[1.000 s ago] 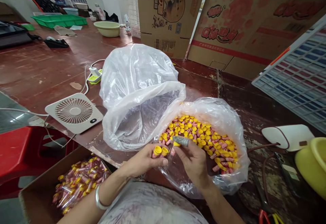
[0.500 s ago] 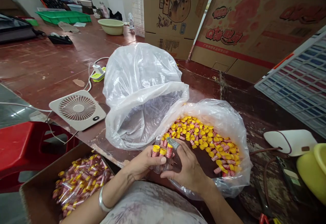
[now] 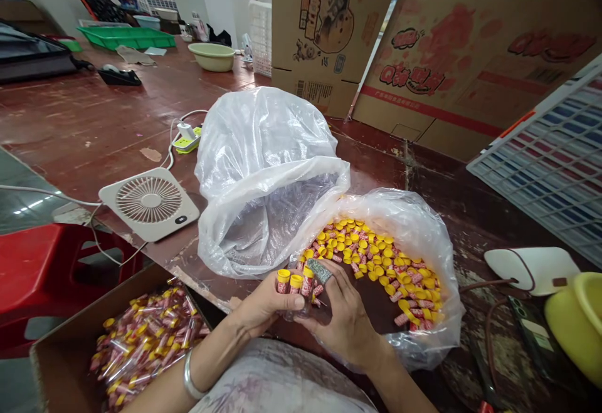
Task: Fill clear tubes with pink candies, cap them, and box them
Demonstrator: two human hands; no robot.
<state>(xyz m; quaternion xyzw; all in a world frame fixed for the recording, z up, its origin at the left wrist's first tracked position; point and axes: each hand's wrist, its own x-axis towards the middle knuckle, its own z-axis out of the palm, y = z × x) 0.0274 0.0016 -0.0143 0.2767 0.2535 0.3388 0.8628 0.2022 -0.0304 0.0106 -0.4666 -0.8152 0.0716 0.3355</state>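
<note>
My left hand (image 3: pixel 261 306) is closed around a few small clear plastic tubes (image 3: pixel 283 285) with yellow caps and red-and-white filling, held upright in a row. My right hand (image 3: pixel 348 322) meets it from the right, its thumb low and its fingers curled at the rightmost capped tube (image 3: pixel 307 282). A grey wrap (image 3: pixel 320 271) covers one fingertip. Just beyond, loose yellow caps with patterned red-and-white pieces (image 3: pixel 376 251) lie in an open clear bag (image 3: pixel 418 205). A larger translucent bag (image 3: pixel 263 128), its mouth toward me, contains clear tubes. The tubes' lower ends are partly hidden by my fingers.
On my left, a cardboard box (image 3: pixel 59 353) contains many filled, capped tubes (image 3: pixel 145 338), beside a red stool (image 3: pixel 42 256). A white fan (image 3: pixel 149 205) and power strip (image 3: pixel 188 141) sit on the table. Right are a phone (image 3: pixel 531 328), yellow container (image 3: pixel 576 322) and white crate (image 3: pixel 545 156).
Both hands have shifted slightly left and down with the tubes. My right fingers have moved closer to the rightmost tube's cap. The camera view has shifted a little.
</note>
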